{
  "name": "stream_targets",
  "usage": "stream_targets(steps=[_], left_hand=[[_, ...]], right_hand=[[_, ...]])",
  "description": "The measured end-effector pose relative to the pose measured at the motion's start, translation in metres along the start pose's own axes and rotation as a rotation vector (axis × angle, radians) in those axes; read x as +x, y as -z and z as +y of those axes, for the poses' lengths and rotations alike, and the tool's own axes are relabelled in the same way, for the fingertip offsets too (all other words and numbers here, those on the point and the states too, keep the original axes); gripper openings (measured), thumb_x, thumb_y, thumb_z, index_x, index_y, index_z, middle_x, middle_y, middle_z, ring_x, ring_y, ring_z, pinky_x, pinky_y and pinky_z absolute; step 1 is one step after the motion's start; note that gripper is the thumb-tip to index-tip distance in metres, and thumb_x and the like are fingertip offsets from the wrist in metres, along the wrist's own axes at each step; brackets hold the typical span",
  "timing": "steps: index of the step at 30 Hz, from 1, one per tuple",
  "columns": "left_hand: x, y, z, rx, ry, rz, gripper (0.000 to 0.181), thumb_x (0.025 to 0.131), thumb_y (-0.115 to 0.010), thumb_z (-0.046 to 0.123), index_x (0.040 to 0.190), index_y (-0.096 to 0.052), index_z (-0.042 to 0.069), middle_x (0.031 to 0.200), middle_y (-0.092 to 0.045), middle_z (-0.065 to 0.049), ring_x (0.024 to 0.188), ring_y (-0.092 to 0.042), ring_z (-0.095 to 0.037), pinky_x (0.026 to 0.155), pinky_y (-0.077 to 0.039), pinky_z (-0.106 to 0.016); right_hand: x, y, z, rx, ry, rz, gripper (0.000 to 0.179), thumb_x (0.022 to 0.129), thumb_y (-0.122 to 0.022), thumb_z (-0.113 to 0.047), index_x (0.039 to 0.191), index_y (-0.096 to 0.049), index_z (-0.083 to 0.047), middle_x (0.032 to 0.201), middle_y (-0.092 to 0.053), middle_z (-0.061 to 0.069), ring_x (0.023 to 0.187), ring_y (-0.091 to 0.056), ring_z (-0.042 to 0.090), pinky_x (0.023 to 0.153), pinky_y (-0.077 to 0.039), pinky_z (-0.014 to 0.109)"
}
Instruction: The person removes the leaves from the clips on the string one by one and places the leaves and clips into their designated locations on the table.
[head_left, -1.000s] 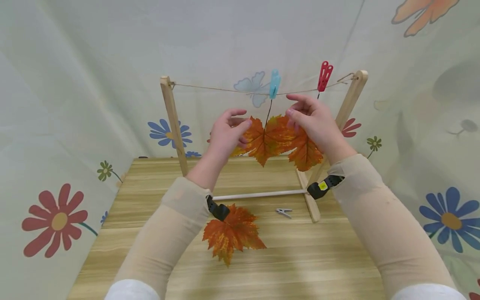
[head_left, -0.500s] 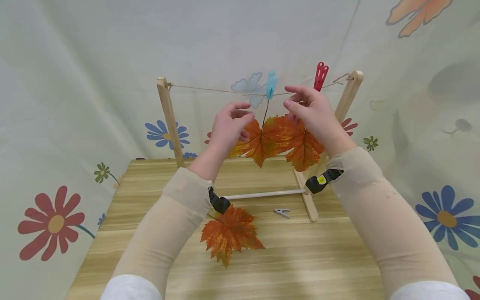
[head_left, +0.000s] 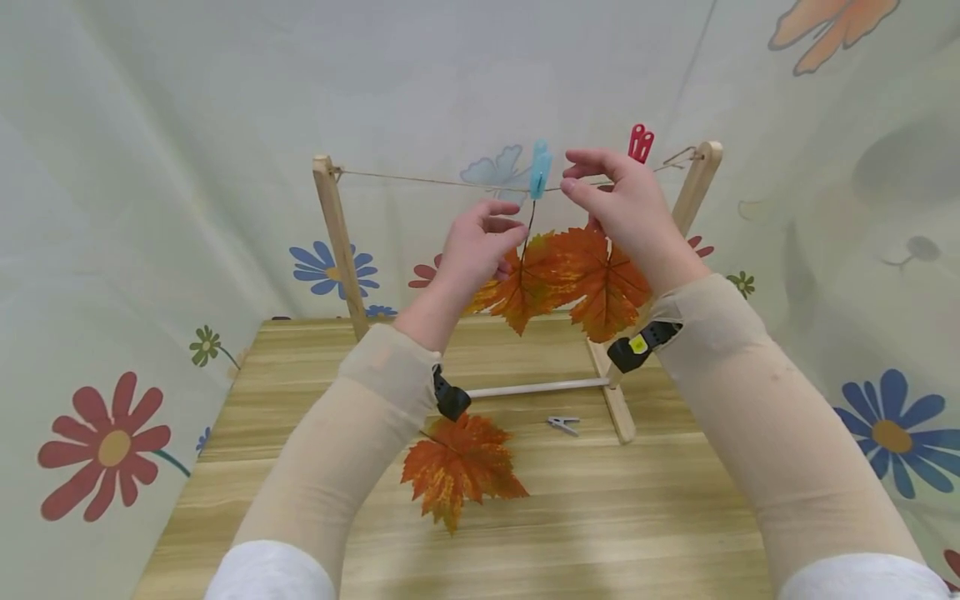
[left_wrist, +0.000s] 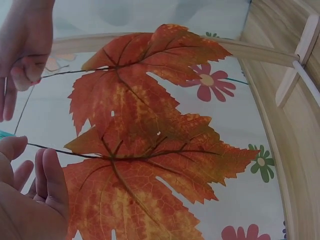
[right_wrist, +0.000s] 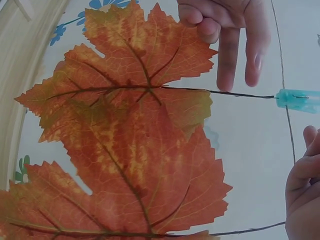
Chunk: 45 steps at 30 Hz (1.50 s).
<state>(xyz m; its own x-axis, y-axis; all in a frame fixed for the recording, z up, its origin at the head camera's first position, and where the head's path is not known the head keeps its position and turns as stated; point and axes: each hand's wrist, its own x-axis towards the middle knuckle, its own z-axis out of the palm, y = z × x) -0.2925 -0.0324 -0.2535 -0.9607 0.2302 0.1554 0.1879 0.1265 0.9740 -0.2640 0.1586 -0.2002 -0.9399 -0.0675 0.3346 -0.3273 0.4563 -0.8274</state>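
Observation:
Two orange artificial maple leaves hang by dark stems from a string [head_left: 420, 177]. A light blue clothespin [head_left: 540, 171] grips the stem of the left leaf [head_left: 517, 287]; a red clothespin [head_left: 640, 143] stands above the right leaf [head_left: 606, 287], partly behind my right hand. My left hand [head_left: 480, 242] is beside the left leaf's stem, fingers loosely bent, a fingertip right at the stem [right_wrist: 240, 94] in the right wrist view. My right hand [head_left: 622, 192] hovers just right of the blue clothespin, fingers relaxed and slightly curled, with nothing seen in them.
The string spans two wooden posts [head_left: 339, 233] of a stand with a white crossbar [head_left: 536, 388]. On the wooden table [head_left: 600, 525] lie another maple leaf [head_left: 461, 467] and a grey clothespin [head_left: 564, 424]. A flower-printed curtain [head_left: 187, 167] surrounds the table.
My left hand has moved right and slightly up toward the left leaf's stem. My right hand has risen to string height, beside the blue clothespin. The view has shifted slightly.

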Motion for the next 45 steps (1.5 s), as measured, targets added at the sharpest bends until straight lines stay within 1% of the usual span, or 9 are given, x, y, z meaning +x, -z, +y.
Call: stream_targets(steps=[4,10,14,18,21,24,30,37,45], left_hand=[[0.002,-0.005,0.001,0.0,0.016,-0.004,0.037,0.088,-0.066,0.024,0.123,-0.057,0.02,0.111,-0.062,0.001,0.057,-0.053,-0.025,0.059,-0.053,-0.03],[0.004,-0.008,0.004,-0.016,0.026,-0.024,0.037,0.088,-0.066,0.024,0.124,-0.056,0.021,0.114,-0.06,0.001,0.06,-0.052,-0.025,0.061,-0.053,-0.03],[0.003,-0.007,0.004,-0.021,0.031,-0.008,0.037,0.088,-0.066,0.023,0.123,-0.055,0.021,0.115,-0.058,0.001,0.059,-0.05,-0.025,0.06,-0.052,-0.03],[0.003,-0.009,0.005,-0.026,0.045,0.004,0.037,0.088,-0.066,0.022,0.123,-0.055,0.02,0.115,-0.058,0.001,0.058,-0.05,-0.023,0.058,-0.051,-0.028],[0.004,-0.013,0.007,-0.03,0.049,0.006,0.036,0.089,-0.066,0.023,0.123,-0.056,0.02,0.114,-0.058,0.001,0.057,-0.049,-0.022,0.057,-0.051,-0.028],[0.005,-0.015,0.01,-0.024,0.055,0.015,0.034,0.089,-0.066,0.023,0.122,-0.057,0.021,0.113,-0.058,0.002,0.055,-0.048,-0.022,0.057,-0.05,-0.028],[0.005,-0.019,0.011,-0.018,0.061,0.018,0.031,0.091,-0.063,0.02,0.121,-0.057,0.018,0.112,-0.058,0.0,0.054,-0.047,-0.022,0.057,-0.05,-0.029],[0.004,-0.023,0.01,0.005,0.028,0.031,0.024,0.094,-0.058,0.018,0.118,-0.058,0.016,0.111,-0.056,-0.001,0.057,-0.047,-0.024,0.061,-0.05,-0.035],[0.001,-0.024,0.01,0.054,-0.011,0.035,0.023,0.093,-0.059,0.02,0.116,-0.058,0.015,0.11,-0.057,-0.002,0.077,-0.054,-0.026,0.061,-0.051,-0.029]], right_hand=[[0.003,-0.002,-0.005,-0.031,-0.002,-0.016,0.046,0.091,-0.059,-0.037,0.135,-0.051,-0.027,0.123,-0.056,-0.001,0.068,-0.048,0.026,0.062,-0.047,0.032],[0.007,-0.005,-0.011,-0.055,0.004,-0.006,0.045,0.091,-0.059,-0.037,0.135,-0.05,-0.027,0.122,-0.055,-0.003,0.067,-0.049,0.025,0.06,-0.046,0.033],[0.011,-0.006,-0.015,-0.06,0.0,-0.025,0.048,0.09,-0.061,-0.038,0.135,-0.05,-0.027,0.123,-0.054,-0.003,0.073,-0.052,0.024,0.061,-0.046,0.031],[0.015,-0.006,-0.018,-0.111,-0.01,-0.046,0.051,0.089,-0.061,-0.039,0.137,-0.048,-0.026,0.127,-0.054,-0.004,0.079,-0.054,0.023,0.063,-0.047,0.03],[0.017,-0.004,-0.021,-0.164,-0.014,-0.057,0.054,0.09,-0.06,-0.04,0.139,-0.045,-0.026,0.13,-0.053,-0.004,0.076,-0.055,0.024,0.064,-0.048,0.03],[0.019,-0.002,-0.025,-0.178,-0.023,-0.079,0.055,0.09,-0.06,-0.041,0.14,-0.044,-0.026,0.132,-0.051,-0.003,0.072,-0.054,0.024,0.067,-0.047,0.03],[0.022,-0.002,-0.028,-0.155,-0.034,-0.117,0.055,0.09,-0.059,-0.041,0.141,-0.043,-0.026,0.132,-0.051,-0.001,0.064,-0.051,0.023,0.066,-0.046,0.03],[0.024,-0.003,-0.028,-0.107,-0.042,-0.127,0.052,0.091,-0.059,-0.038,0.139,-0.044,-0.025,0.128,-0.051,0.0,0.064,-0.05,0.022,0.063,-0.044,0.029],[0.023,-0.002,-0.028,-0.097,-0.034,-0.124,0.049,0.092,-0.059,-0.036,0.138,-0.047,-0.023,0.125,-0.052,0.001,0.065,-0.05,0.022,0.062,-0.044,0.029]])
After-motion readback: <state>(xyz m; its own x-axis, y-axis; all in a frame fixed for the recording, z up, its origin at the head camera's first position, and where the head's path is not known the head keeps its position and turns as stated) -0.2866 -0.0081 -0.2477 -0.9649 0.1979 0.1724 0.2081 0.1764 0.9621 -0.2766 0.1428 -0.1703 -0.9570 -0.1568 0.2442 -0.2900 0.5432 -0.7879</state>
